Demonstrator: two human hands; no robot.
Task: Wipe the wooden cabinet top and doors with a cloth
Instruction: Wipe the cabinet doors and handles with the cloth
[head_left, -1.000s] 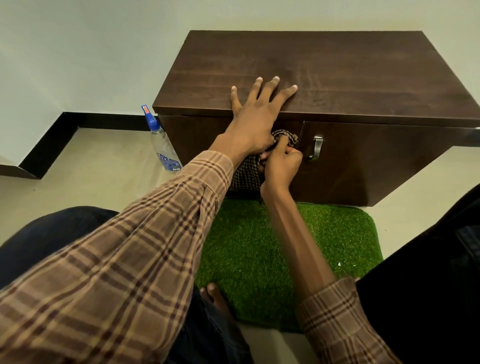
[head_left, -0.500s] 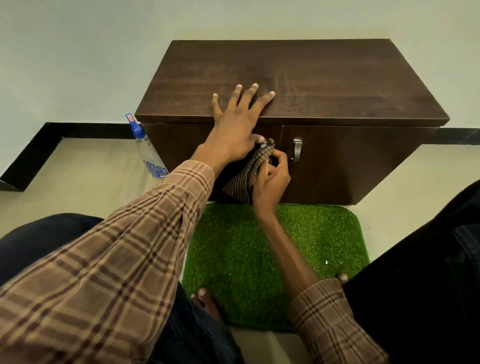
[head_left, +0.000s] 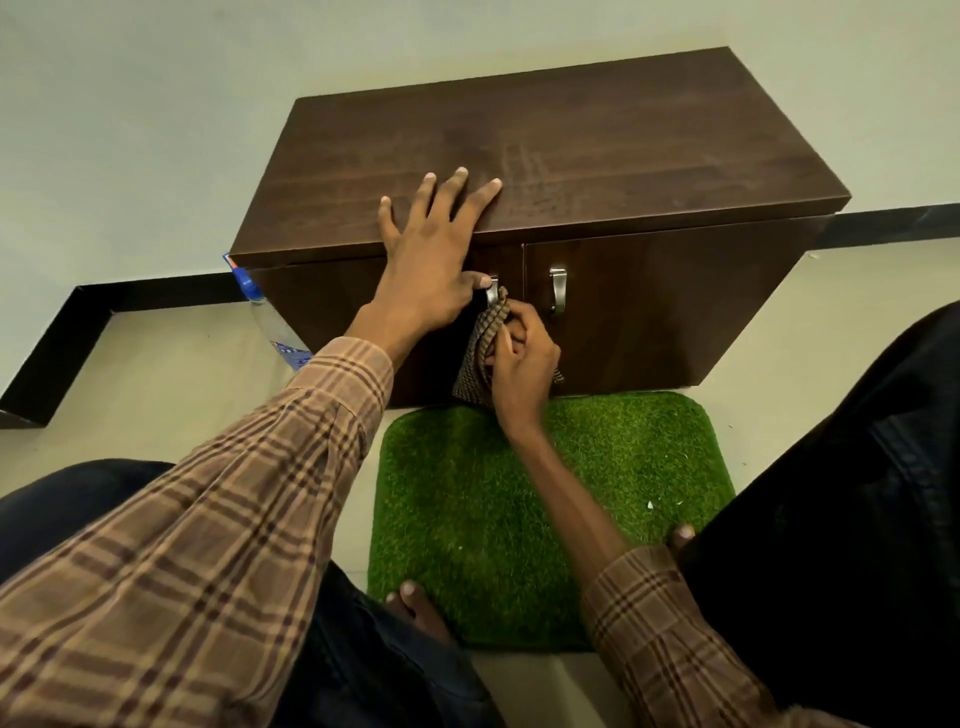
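A low dark wooden cabinet (head_left: 597, 140) stands against the wall, with two front doors and metal handles. My left hand (head_left: 434, 249) lies flat with spread fingers over the front edge of the top, its thumb touching the left door's handle (head_left: 492, 291). My right hand (head_left: 522, 358) grips a brown checked cloth (head_left: 480, 348) and presses it against the left door just below that handle. The right door (head_left: 670, 301) and its handle (head_left: 557, 290) are uncovered. Part of the left door is hidden behind my arm.
A spray bottle with a blue nozzle (head_left: 260, 312) stands on the floor at the cabinet's left corner. A green grass mat (head_left: 561, 499) lies in front of the cabinet, between my knees, with my bare toes on its near edge. Black skirting (head_left: 62, 343) runs along the wall.
The camera view shifted and tilted. My right hand with the cloth slid down the left door, from handle height to below it. My left hand stayed braced on the top edge.
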